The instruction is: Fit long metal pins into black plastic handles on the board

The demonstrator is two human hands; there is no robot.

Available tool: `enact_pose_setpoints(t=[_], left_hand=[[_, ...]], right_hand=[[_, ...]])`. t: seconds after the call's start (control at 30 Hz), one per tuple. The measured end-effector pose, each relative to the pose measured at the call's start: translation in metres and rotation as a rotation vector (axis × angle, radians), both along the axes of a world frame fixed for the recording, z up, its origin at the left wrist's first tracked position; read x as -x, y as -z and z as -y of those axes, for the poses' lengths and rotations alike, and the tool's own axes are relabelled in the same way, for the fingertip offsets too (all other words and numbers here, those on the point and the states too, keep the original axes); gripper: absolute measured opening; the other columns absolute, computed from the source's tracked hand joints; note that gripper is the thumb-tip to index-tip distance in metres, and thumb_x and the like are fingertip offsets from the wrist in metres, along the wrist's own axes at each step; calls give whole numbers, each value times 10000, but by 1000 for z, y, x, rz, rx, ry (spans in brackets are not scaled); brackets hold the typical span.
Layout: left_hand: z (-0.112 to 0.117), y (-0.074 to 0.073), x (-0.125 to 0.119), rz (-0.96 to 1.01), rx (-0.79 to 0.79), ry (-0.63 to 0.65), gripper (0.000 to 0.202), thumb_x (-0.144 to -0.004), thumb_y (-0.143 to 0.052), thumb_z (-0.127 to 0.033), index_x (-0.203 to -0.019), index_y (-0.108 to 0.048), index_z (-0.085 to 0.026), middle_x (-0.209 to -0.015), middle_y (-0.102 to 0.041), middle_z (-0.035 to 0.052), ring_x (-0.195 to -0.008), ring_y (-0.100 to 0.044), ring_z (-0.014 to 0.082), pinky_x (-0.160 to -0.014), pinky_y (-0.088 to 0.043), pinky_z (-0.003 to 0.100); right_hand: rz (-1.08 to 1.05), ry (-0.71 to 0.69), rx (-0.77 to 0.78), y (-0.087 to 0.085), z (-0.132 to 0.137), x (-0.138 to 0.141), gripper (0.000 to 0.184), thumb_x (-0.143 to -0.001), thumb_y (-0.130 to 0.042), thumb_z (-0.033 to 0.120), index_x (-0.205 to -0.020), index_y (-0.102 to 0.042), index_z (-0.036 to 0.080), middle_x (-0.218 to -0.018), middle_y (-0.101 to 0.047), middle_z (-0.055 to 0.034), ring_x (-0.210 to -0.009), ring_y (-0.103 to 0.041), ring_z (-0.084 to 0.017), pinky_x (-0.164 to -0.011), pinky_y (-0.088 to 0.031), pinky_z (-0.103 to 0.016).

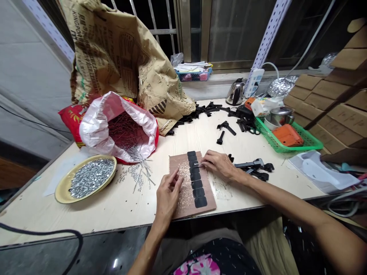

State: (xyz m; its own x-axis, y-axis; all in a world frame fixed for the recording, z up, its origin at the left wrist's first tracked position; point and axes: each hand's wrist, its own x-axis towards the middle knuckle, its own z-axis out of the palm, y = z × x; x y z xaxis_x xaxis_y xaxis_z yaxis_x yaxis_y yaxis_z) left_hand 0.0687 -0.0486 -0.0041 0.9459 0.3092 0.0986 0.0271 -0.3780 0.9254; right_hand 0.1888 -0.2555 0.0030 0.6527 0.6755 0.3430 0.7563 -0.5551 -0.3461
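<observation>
**Right hand pinching a thin pin above a black row**

The right hand is pinching a thin metal pin between its thumb and first finger. The pin is lying just over a row of black pieces on a brown wooden board. It is pointing left across the top of the row. The left hand is resting at the left side of the board with its fingers close together, and it is not pinching anything I can see. Its fingertips are touching the board near many tiny pale bits.

The pin is probably light and stiff, and it looks thin enough to slip, so a tight pinch near 1 end seems best. The black pieces may be a little soft, but I cannot tell from here.

More pins are lying in a messy pile by a white and red bag on the tabletop. A yellow plate is holding small silver bits. Black parts are lying just right of the right hand, and a green basket is sitting farther back.
</observation>
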Motion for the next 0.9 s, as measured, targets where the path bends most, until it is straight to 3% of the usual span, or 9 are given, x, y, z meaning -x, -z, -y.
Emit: enact_pose_setpoints(t=[0.13,0.27,0.47,0.6,0.77,0.9], left_hand=[[2,8,1,15,-181,-1,381,-837,-550,-389,-1185,-607,-246,-963,-611,44,-825,-597,172,-752,-481,294],[3,10,-1,-8,-212,-32,385,-846,-532,-397,-1189,-600,-233,-915,-624,37,-802,-598,174,-728,-475,286],[2,10,-2,-33,-231,-35,405,-847,-529,-396,-1205,-589,-215,-1013,-634,57,-874,-602,188,-770,-476,293],[2,11,-2,-59,-259,-38,411,-858,-510,-396,-1212,-580,-200,-1035,-632,61,-909,-602,187,-794,-478,297],[3,10,-2,-72,-265,-48,411,-860,-507,-391,-1208,-578,-187,-1014,-634,55,-893,-604,173,-792,-482,287],[3,11,-2,-70,-265,-51,401,-860,-508,-382,-1201,-582,-184,-1022,-633,56,-902,-603,173,-800,-480,283]], right_hand=[[-12,-83,11,8,5,-12,253,-945,-458,329,-899,-650,171,-879,-597,-28,-771,-552,-115,-613,-410,-219],[3,-295,21,16,10,-6,273,-952,-440,336,-928,-642,154,-856,-605,-26,-751,-540,-110,-639,-429,-234],[24,-262,-4,19,12,-1,281,-957,-426,324,-901,-635,146,-828,-604,-32,-766,-523,-120,-617,-423,-232],[55,-529,81,12,14,1,322,-964,-400,351,-844,-632,163,-792,-595,-20,-749,-491,-129,-580,-406,-229],[-65,-339,-10,13,14,-5,345,-969,-380,332,-868,-631,118,-810,-599,-45,-735,-493,-124,-578,-441,-239],[-96,-573,41,17,14,2,351,-976,-365,286,-814,-640,141,-759,-595,-17,-691,-488,-107,-499,-416,-196]])
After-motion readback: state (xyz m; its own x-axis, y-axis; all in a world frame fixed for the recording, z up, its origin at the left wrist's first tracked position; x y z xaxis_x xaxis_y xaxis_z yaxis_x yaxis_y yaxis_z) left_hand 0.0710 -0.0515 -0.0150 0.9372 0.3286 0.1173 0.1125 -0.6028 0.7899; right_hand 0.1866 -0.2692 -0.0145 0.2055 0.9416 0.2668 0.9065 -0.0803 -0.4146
